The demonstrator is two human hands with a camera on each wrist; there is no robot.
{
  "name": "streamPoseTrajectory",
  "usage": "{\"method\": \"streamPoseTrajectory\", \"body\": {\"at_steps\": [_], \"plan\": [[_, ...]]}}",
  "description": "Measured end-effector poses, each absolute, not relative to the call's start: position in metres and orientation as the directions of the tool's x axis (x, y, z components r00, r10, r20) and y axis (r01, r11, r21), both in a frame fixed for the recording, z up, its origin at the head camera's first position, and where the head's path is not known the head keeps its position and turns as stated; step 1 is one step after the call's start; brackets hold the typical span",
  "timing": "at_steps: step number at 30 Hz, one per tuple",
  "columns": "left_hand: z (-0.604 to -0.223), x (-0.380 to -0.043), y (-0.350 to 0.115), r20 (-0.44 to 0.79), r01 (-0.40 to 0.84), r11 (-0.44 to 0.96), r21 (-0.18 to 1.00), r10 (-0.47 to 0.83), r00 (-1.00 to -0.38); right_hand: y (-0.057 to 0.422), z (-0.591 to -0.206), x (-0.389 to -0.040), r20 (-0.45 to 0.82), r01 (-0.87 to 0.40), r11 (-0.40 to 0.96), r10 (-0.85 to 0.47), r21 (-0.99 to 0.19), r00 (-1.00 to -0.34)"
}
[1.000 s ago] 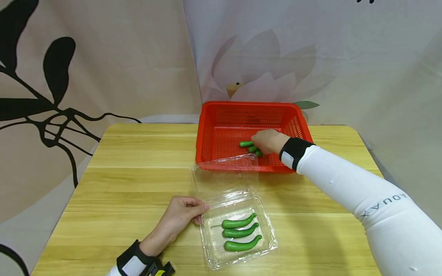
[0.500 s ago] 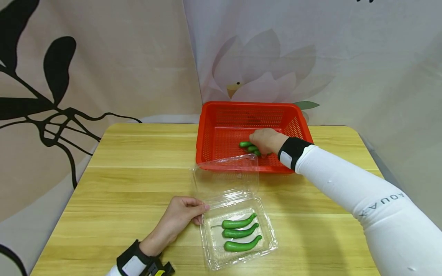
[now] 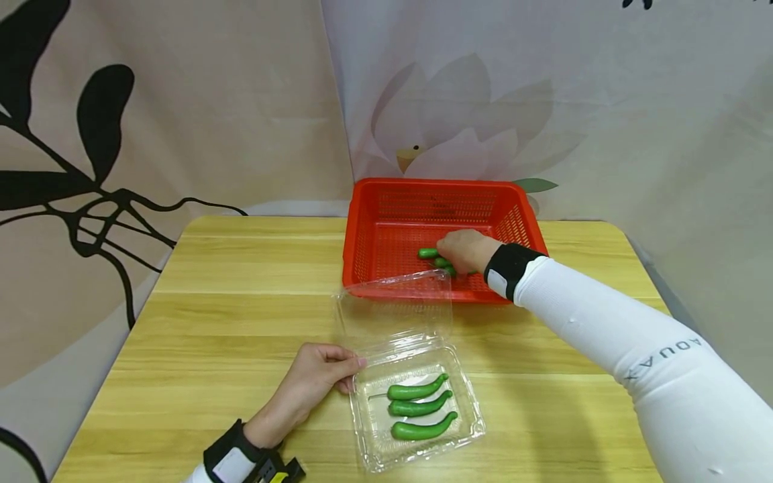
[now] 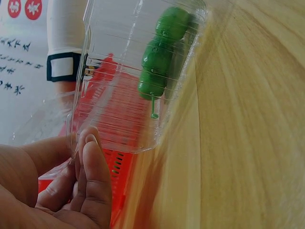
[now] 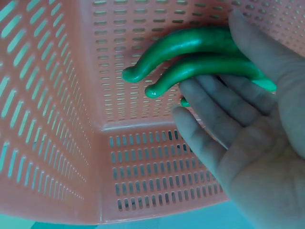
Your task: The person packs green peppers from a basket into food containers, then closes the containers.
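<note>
My left hand (image 3: 326, 372) pinches the left edge of a clear plastic clamshell box (image 3: 374, 459), whose lid is folded back against the basket's front. Inside its base lie three green chili peppers (image 3: 425, 430) side by side. In the left wrist view, the thumb and fingers meet at the box rim (image 4: 71, 138). My right hand (image 3: 465, 250) is down in a red perforated basket (image 3: 386, 188). The right wrist view has two curved green chili peppers (image 5: 190, 43) between its thumb and fingers, with the thumb at the upper one. A bit of another pepper (image 5: 185, 102) shows near the fingertips.
All of it stands on a light wooden table (image 3: 241, 302). The basket is at the back edge, close to a printed cloth backdrop (image 3: 459, 87). The raised clear lid (image 3: 395, 312) overlaps the basket's front left rim. My right sleeve (image 3: 604, 342) crosses the table's right side.
My right hand has shifted slightly left among the peppers in the basket. My left hand, the box and its three peppers have stayed in place.
</note>
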State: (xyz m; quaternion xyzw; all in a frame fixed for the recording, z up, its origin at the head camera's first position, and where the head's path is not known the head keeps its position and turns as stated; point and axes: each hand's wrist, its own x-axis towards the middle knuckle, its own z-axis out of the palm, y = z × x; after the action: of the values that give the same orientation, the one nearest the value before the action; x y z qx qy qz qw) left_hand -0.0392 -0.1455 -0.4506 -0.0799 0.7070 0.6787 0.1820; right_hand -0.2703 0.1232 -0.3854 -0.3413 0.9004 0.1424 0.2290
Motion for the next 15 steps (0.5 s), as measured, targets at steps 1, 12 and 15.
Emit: {"method": "streamPoseTrajectory", "body": {"at_steps": [1,12,15], "plan": [[-0.451,-0.039,-0.1456,-0.366,-0.36,0.066,0.93,0.134,-0.921,0.1231,-0.3855,-0.2701,-0.512,-0.682,0.725,-0.551,0.097,-0.659],[-0.4501,-0.0385,-0.1464,-0.365,-0.36,0.061,0.931,0.135,-0.921,0.1238,-0.3863,-0.2678,-0.527,-0.692,0.715,-0.554,0.095,-0.645],[-0.4498,-0.0383,-0.1461,-0.367,-0.362,0.063,0.93,0.135,-0.92,0.1242,-0.3864,-0.267,-0.525,-0.687,0.721,-0.552,0.088,-0.647]]}}
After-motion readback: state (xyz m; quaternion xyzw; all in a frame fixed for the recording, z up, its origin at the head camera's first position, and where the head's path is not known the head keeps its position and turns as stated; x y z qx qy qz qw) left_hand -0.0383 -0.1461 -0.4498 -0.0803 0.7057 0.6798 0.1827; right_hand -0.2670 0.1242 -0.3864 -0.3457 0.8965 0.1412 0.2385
